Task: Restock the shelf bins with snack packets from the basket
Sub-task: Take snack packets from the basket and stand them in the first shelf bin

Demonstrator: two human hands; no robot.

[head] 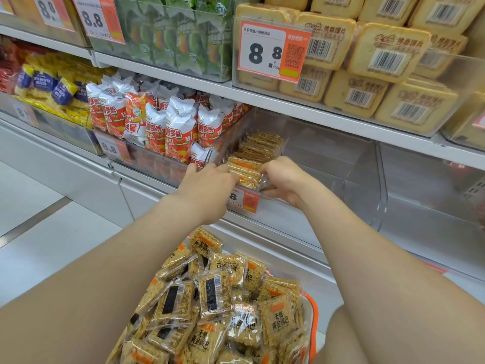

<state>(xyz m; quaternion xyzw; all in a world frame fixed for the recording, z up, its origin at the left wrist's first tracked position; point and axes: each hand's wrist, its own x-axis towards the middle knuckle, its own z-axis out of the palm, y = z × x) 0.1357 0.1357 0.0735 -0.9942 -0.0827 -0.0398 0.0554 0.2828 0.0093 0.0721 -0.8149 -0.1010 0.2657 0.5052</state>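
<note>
Both hands are at the front lip of the clear bin (341,164). The left hand (207,179) and right hand (283,179) curl in from either side and pinch a small stack (245,172) of packets between them. The stack stands on edge, touching the row (262,145) already filed just behind the hands.

To do this step well, I judge the stack should be kept squeezed square and pressed back against the row before letting go (loose, slick wrappers will likely fan out or tip forward).

Just left of the left hand runs the bin's clear divider, with tomato bags (178,132) beyond it, so that side is tight. Right of the right hand the bin is bare plastic, giving plenty of room for another row. The shelf (315,114) above the hands hangs low over the bin, so stacks probably go in best from the front. The price tag (246,199) under the hands could be knocked.

Below the forearms, the basket (313,311) is heaped with packets (215,298), so much of the restocking seems left.
</note>
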